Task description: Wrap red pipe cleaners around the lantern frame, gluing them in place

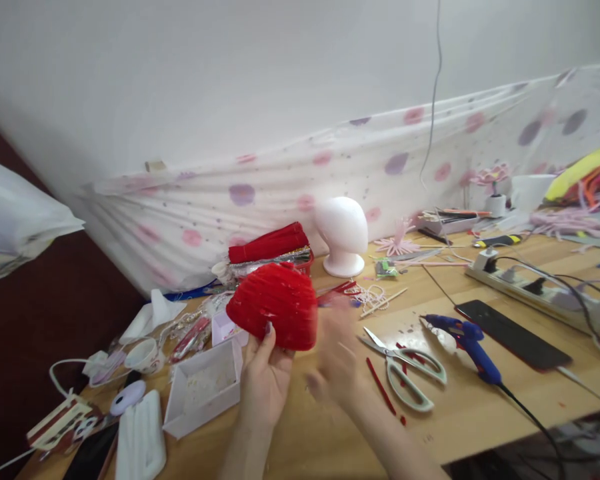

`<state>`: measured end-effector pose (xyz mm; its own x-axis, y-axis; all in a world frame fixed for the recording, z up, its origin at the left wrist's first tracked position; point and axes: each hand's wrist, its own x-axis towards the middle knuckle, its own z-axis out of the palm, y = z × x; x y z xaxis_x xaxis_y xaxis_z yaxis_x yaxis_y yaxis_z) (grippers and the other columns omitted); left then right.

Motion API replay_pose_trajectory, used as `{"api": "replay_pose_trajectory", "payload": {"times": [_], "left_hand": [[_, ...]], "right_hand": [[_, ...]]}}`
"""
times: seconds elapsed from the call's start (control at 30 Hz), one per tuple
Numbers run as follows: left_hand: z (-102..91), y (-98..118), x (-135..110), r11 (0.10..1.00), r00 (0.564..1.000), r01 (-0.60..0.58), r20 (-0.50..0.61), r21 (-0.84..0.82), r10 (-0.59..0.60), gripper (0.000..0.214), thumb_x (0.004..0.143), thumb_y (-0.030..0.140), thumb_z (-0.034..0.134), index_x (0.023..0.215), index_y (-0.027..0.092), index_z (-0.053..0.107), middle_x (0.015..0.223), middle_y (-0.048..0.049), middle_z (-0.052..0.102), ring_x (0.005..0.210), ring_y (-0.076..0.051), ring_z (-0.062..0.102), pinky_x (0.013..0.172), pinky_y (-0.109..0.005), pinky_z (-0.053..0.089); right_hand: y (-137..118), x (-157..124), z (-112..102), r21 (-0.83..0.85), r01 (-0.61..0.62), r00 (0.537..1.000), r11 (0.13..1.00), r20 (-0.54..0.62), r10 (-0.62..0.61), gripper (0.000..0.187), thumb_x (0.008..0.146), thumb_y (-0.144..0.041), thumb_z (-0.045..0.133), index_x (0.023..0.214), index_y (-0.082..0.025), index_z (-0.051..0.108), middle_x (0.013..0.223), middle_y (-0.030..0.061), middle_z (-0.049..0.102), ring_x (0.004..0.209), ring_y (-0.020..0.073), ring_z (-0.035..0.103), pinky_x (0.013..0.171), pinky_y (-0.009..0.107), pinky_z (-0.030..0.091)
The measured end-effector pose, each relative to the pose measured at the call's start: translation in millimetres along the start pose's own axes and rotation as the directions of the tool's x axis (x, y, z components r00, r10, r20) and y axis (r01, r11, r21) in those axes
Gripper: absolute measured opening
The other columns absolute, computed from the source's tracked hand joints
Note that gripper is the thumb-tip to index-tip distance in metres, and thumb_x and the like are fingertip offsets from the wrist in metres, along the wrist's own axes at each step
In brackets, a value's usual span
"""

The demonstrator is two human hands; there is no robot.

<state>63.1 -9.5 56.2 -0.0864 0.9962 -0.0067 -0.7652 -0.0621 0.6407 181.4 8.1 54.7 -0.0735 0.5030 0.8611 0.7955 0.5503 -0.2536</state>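
A red, fuzzy, cap-shaped piece (275,303), seemingly built of rows of chenille stems, is held up above the table. My left hand (267,367) grips its lower edge, thumb on the near face and the fingers behind it. Just to the right, my right hand (335,353) is smeared by motion, and its fingers cannot be made out. Scissors (403,367) with pale handles lie partly spread to the right of that hand, among short red stem pieces (380,385). A blue glue gun (467,343) rests on its side farther right.
Behind stands a white foam head (343,233), beside a bundle of red stems (270,242). A white open box (205,387) sits at left amid clutter. On the right are a black phone (513,333) and a power strip (535,290) with cables.
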Motion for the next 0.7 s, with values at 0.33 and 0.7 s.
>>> {"api": "replay_pose_trajectory", "payload": {"times": [0.33, 0.7], "left_hand": [[-0.1, 8.0, 10.2, 0.999, 0.999, -0.029, 0.022, 0.019, 0.029, 0.042, 0.088, 0.007, 0.062, 0.123, 0.03, 0.067, 0.12, -0.0032, 0.075, 0.106, -0.017, 0.072, 0.091, -0.027, 0.058], [-20.8, 11.3, 34.4, 0.886, 0.985, -0.17, 0.085, 0.431, 0.148, 0.025, 0.084, 0.017, 0.066, 0.109, 0.014, 0.071, 0.106, -0.0133, 0.076, 0.112, -0.03, 0.07, 0.103, -0.048, 0.053]], "right_hand": [[0.1, -26.7, 4.6, 0.638, -0.292, 0.921, 0.712, -0.012, 0.388, 0.061, 0.087, -0.071, 0.053, 0.126, -0.025, 0.064, 0.135, 0.0119, 0.062, 0.136, 0.034, 0.048, 0.12, 0.06, 0.022], [36.0, -24.1, 1.8, 0.892, -0.377, 0.58, -0.25, 0.437, 0.688, 0.031, 0.081, -0.056, 0.074, 0.102, -0.033, 0.075, 0.109, -0.0024, 0.078, 0.117, 0.0166, 0.067, 0.1, 0.033, 0.055]]}}
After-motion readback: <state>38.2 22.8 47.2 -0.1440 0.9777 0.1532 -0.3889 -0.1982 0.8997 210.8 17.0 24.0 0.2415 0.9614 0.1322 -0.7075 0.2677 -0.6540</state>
